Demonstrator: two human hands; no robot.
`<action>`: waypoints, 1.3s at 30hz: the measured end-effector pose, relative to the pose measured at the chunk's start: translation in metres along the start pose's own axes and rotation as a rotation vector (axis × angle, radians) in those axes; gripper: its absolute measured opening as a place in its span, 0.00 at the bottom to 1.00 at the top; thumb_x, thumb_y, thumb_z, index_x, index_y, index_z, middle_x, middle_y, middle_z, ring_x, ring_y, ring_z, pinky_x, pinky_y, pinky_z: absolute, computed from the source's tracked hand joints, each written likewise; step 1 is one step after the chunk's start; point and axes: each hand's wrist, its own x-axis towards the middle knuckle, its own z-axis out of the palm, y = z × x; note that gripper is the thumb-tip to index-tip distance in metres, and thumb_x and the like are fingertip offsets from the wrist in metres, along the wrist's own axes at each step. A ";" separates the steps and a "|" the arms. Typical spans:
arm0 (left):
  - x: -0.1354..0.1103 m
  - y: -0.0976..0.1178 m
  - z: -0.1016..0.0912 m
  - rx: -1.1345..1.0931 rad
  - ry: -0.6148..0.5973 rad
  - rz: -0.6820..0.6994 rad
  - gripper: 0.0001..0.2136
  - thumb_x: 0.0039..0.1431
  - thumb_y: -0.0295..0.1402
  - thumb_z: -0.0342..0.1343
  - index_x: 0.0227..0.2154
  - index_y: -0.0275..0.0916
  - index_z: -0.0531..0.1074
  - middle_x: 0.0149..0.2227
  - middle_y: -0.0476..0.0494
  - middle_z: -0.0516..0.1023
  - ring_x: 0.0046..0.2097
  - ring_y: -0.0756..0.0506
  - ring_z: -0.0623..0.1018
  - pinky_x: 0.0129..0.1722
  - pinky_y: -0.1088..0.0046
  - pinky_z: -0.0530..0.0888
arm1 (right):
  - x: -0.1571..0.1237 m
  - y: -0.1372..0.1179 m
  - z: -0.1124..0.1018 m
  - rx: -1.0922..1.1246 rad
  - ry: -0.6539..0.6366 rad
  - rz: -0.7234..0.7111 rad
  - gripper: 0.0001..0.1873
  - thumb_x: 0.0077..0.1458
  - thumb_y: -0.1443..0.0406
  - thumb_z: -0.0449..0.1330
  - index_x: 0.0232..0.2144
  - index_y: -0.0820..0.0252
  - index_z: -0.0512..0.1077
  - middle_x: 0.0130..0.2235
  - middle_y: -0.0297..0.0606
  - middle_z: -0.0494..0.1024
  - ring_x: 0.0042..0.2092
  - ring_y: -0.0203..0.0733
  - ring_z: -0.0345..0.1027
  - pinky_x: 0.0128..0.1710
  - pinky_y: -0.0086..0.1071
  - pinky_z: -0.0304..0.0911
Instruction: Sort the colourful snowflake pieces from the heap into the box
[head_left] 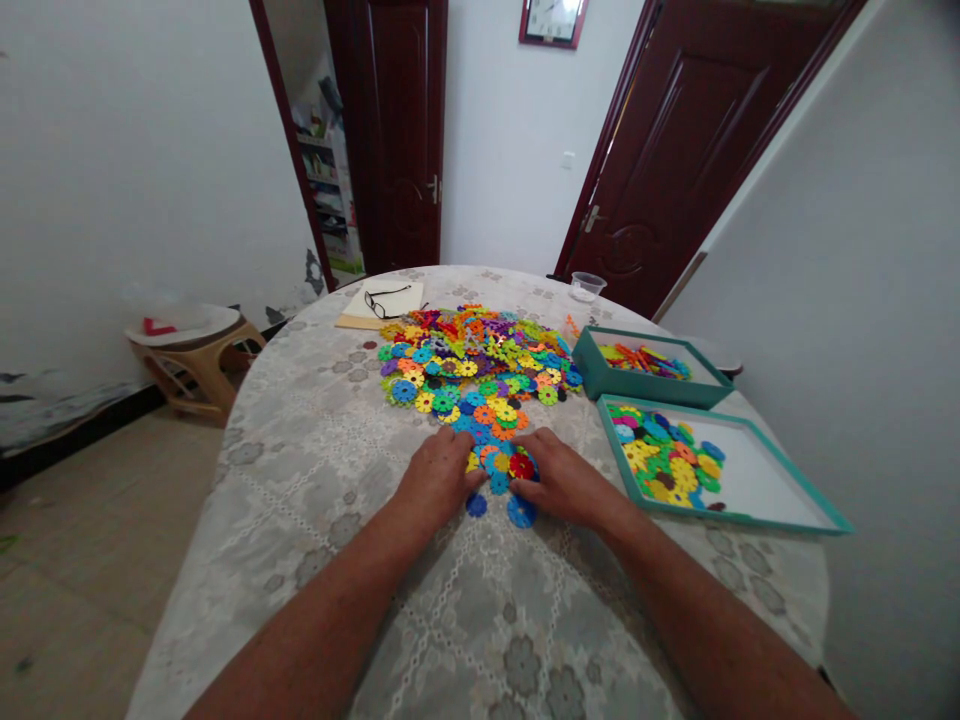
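Steering through the head view, I find two blue discs (pixel 522 512) closest, loose on the surface (pixel 450 640) to the near side of the pile (pixel 465 350). Just beyond them, the left hand (pixel 442 468) and the right hand (pixel 559 475) flank the near discs (pixel 495 462), a flat spill that runs up to the pile's near edge. On each hand, thumb and fingers stand spread, curved around discs; I cannot tell whether either pinches one. To handle this spill well, I'd want both hands low and the pressure even from each side, so thin discs slide rather than flip or overlap. The blue pair, on the near side of the thumbs, could easily be missed. Right of the pile lies the tray (pixel 772 480), holding more discs, with the box (pixel 652 386) of strips behind it. Past the pile's far left edge, the glasses (pixel 375 305) rest on paper (pixel 405 298); past its far right, a cup (pixel 586 287).
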 end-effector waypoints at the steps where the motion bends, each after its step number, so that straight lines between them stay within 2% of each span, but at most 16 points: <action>1: 0.001 0.000 0.002 -0.023 0.003 0.017 0.13 0.62 0.37 0.62 0.47 0.39 0.75 0.46 0.38 0.76 0.50 0.38 0.77 0.50 0.62 0.74 | 0.001 0.000 0.001 0.014 0.001 -0.012 0.30 0.57 0.62 0.66 0.61 0.57 0.69 0.56 0.48 0.73 0.58 0.53 0.68 0.59 0.43 0.63; 6: 0.005 0.000 0.006 -0.161 0.018 0.073 0.12 0.61 0.35 0.61 0.47 0.41 0.76 0.45 0.40 0.78 0.48 0.39 0.78 0.50 0.61 0.75 | 0.001 -0.003 0.000 0.069 -0.012 -0.056 0.35 0.56 0.61 0.68 0.64 0.56 0.66 0.60 0.49 0.71 0.60 0.53 0.67 0.60 0.43 0.63; 10: 0.005 0.004 0.003 -0.286 -0.006 0.069 0.08 0.58 0.34 0.62 0.40 0.42 0.78 0.41 0.42 0.79 0.45 0.39 0.79 0.46 0.61 0.76 | -0.001 -0.012 0.001 0.074 -0.039 -0.077 0.34 0.55 0.59 0.70 0.62 0.54 0.68 0.55 0.46 0.72 0.53 0.51 0.69 0.54 0.40 0.65; 13: 0.003 0.008 0.002 -0.454 -0.054 0.050 0.12 0.56 0.33 0.61 0.44 0.42 0.79 0.41 0.43 0.81 0.42 0.41 0.80 0.44 0.63 0.77 | 0.000 -0.018 0.003 0.065 -0.027 -0.076 0.30 0.56 0.60 0.68 0.60 0.55 0.69 0.51 0.44 0.72 0.50 0.49 0.70 0.51 0.38 0.66; 16: 0.002 0.010 0.004 -0.609 -0.124 0.069 0.14 0.55 0.30 0.60 0.46 0.42 0.78 0.43 0.44 0.83 0.42 0.44 0.81 0.43 0.66 0.78 | 0.002 -0.020 0.005 0.075 -0.010 -0.083 0.24 0.58 0.62 0.65 0.57 0.56 0.71 0.51 0.43 0.72 0.50 0.48 0.69 0.51 0.38 0.65; 21: 0.001 0.011 0.003 -0.816 -0.168 0.081 0.16 0.58 0.26 0.56 0.48 0.43 0.76 0.48 0.43 0.83 0.46 0.45 0.82 0.48 0.67 0.78 | 0.005 -0.018 0.005 0.060 -0.001 -0.091 0.17 0.62 0.63 0.61 0.53 0.57 0.72 0.50 0.43 0.73 0.51 0.47 0.68 0.52 0.37 0.63; 26: -0.001 0.016 -0.006 -1.047 -0.241 0.104 0.17 0.59 0.21 0.53 0.49 0.43 0.73 0.51 0.42 0.82 0.52 0.46 0.81 0.54 0.65 0.78 | 0.006 -0.016 0.008 -0.041 0.001 -0.060 0.13 0.60 0.66 0.60 0.47 0.60 0.72 0.46 0.43 0.73 0.47 0.46 0.68 0.46 0.35 0.63; 29: -0.002 0.019 -0.008 -1.088 -0.238 0.140 0.18 0.59 0.21 0.53 0.50 0.43 0.73 0.52 0.43 0.82 0.55 0.44 0.80 0.57 0.62 0.77 | 0.008 -0.014 0.010 -0.087 -0.004 -0.028 0.15 0.59 0.64 0.62 0.48 0.60 0.72 0.47 0.43 0.73 0.47 0.46 0.68 0.46 0.34 0.62; 34: -0.001 0.015 0.000 -1.089 -0.149 0.239 0.17 0.59 0.24 0.54 0.49 0.43 0.75 0.52 0.43 0.81 0.56 0.43 0.79 0.59 0.61 0.75 | 0.010 -0.016 0.010 -0.135 -0.014 -0.005 0.14 0.61 0.65 0.60 0.50 0.60 0.71 0.48 0.44 0.73 0.49 0.46 0.68 0.47 0.33 0.61; 39: 0.001 0.008 0.005 -0.909 -0.060 0.172 0.15 0.59 0.27 0.57 0.49 0.43 0.76 0.51 0.41 0.81 0.52 0.42 0.80 0.55 0.61 0.77 | 0.010 -0.008 0.004 -0.118 0.066 0.040 0.07 0.61 0.70 0.56 0.42 0.60 0.71 0.44 0.43 0.74 0.45 0.44 0.68 0.44 0.33 0.60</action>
